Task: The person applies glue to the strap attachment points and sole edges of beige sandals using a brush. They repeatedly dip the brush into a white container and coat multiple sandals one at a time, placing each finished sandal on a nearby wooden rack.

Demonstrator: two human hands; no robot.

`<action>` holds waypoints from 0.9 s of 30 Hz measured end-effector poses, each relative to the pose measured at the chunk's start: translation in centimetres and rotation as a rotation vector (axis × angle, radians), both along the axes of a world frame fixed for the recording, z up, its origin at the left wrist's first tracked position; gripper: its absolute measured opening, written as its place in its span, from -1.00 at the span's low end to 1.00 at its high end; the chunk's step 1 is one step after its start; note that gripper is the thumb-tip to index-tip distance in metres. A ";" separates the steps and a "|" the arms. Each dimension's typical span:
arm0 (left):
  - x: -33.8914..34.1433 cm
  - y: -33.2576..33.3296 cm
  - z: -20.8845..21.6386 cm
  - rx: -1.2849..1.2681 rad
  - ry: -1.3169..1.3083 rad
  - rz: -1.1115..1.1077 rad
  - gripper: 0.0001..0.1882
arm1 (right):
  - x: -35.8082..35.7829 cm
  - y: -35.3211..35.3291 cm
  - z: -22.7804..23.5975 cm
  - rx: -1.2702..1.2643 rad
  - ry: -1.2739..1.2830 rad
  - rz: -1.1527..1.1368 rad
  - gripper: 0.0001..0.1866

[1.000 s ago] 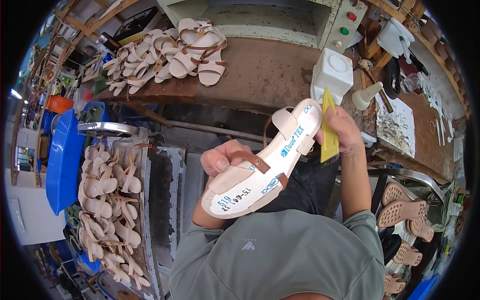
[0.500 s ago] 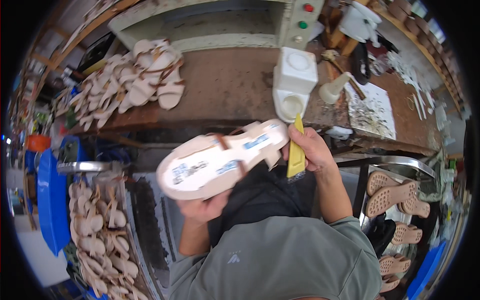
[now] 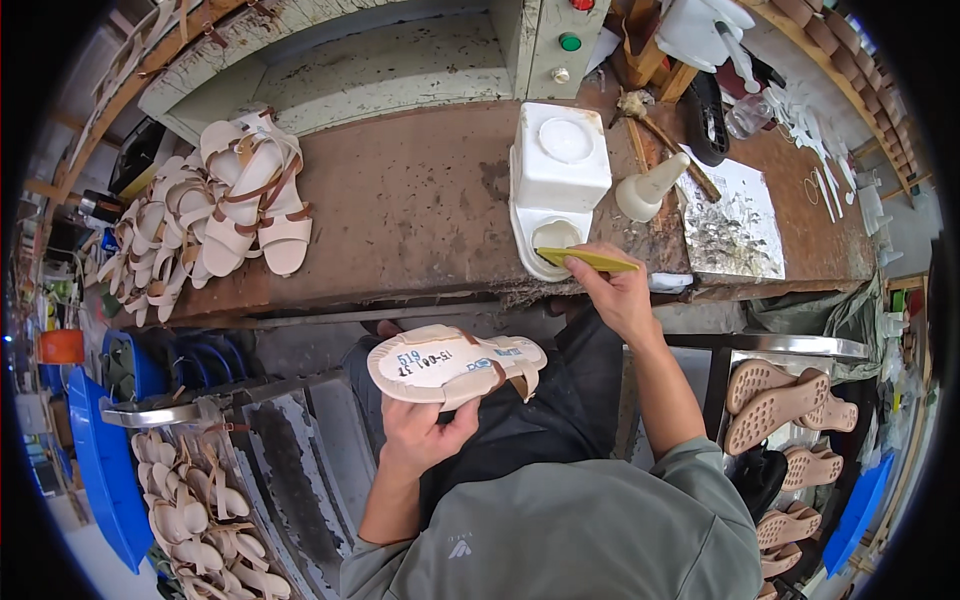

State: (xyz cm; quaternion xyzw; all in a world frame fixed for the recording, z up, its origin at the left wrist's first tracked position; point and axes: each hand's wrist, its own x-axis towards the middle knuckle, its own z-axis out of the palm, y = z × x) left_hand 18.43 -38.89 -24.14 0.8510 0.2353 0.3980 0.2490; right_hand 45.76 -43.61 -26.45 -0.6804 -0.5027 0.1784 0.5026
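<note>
My left hand (image 3: pixel 425 437) grips a beige sandal (image 3: pixel 430 368) by its side, underside up, above my lap. Stamped marks show on the sandal's whitish bottom, and brown strap pieces wrap its edge. Between the fingers of my right hand (image 3: pixel 617 295) is a flat yellow brush (image 3: pixel 590 260). Its far end dips into the round cup at the front of a white plastic dispenser (image 3: pixel 563 160), which stands at the bench edge. What the cup holds is hard to make out.
Finished-looking sandals (image 3: pixel 250 205) pile up on the bench (image 3: pixel 400 170) at left; more sandals (image 3: pixel 195 500) fill a rack below. At right are a white squeeze bottle (image 3: pixel 650 187), a hammer (image 3: pixel 670 145), a stained paper sheet (image 3: pixel 735 220) and a rack of tan soles (image 3: pixel 775 410).
My right hand has moved the brush from beside the sandal's heel forward to the dispenser's cup. The sandal, still in my left hand, is now lower and apart from the brush.
</note>
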 end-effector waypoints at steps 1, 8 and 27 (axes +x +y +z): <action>0.3 0.2 -0.2 0.009 0.000 0.002 -0.66 | 0.1 0.1 0.1 0.003 0.003 0.008 -0.84; 2.2 1.1 0.1 0.053 0.007 -0.031 -0.66 | 1.0 0.3 0.7 -0.116 0.377 -0.048 -0.85; -0.1 -2.8 4.7 -0.192 -0.121 -0.087 -0.61 | -7.5 -4.5 10.9 0.695 -0.167 0.742 -0.86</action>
